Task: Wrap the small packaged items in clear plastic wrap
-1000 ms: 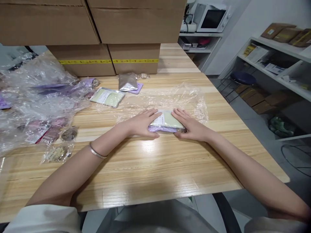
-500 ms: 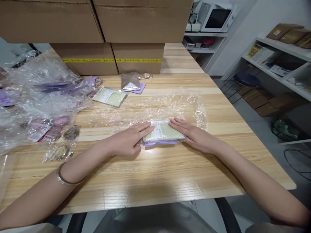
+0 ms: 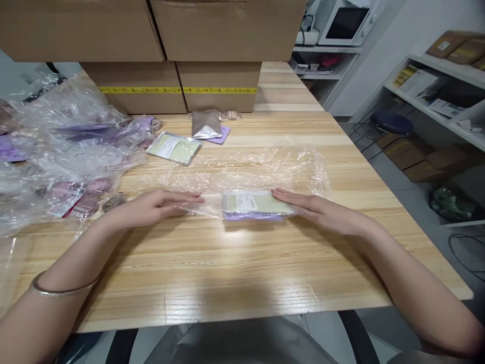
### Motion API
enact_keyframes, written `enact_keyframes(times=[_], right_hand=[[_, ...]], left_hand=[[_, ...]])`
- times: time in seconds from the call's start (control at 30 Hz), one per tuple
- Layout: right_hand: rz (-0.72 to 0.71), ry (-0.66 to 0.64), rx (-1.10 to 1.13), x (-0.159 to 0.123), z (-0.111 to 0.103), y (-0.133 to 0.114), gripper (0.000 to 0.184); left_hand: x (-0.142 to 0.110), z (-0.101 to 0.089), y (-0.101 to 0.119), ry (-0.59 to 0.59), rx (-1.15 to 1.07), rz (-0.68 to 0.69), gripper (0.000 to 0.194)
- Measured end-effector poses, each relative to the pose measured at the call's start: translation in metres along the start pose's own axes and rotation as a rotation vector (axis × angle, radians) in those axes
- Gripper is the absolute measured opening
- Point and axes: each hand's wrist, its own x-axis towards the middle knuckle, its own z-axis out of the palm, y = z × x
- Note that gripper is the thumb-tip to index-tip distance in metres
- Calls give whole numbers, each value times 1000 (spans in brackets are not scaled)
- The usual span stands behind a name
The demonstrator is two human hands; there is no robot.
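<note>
A pale green packet with a white label (image 3: 261, 202) lies on the wooden table, on or in a clear plastic wrap (image 3: 288, 164). A purple card edge (image 3: 253, 216) shows beneath its front side. My right hand (image 3: 314, 210) rests at the packet's right end, fingers stretched out flat. Off to the left, my left hand (image 3: 159, 205) lies with extended fingers on the left part of the wrap, apart from the packet. Neither hand is closed around anything.
Behind the wrap lie a second green packet (image 3: 174, 147) and a silver-brown pouch (image 3: 206, 124) over a purple card (image 3: 225, 134). Crumpled plastic bags (image 3: 87, 151) fill the left side. Cardboard boxes (image 3: 220, 86) stand at the back.
My left hand has moved left, off the packet and along the plastic wrap. My right hand stays at the packet's right end. The view has shifted slightly.
</note>
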Motion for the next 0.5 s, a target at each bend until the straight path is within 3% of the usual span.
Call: enact_keyframes(times=[0.17,0.3,0.5], right_hand=[[111,68,185,-6,-17,4,46],[150,245,276,-3,-21,8,44],[210,338,407,8,-14,21,48]], left_hand=[[5,-5,-1,237,-174,-173,45],[12,4,1,406,-314,-284,52],[18,7,8,453,-528,-443,50]])
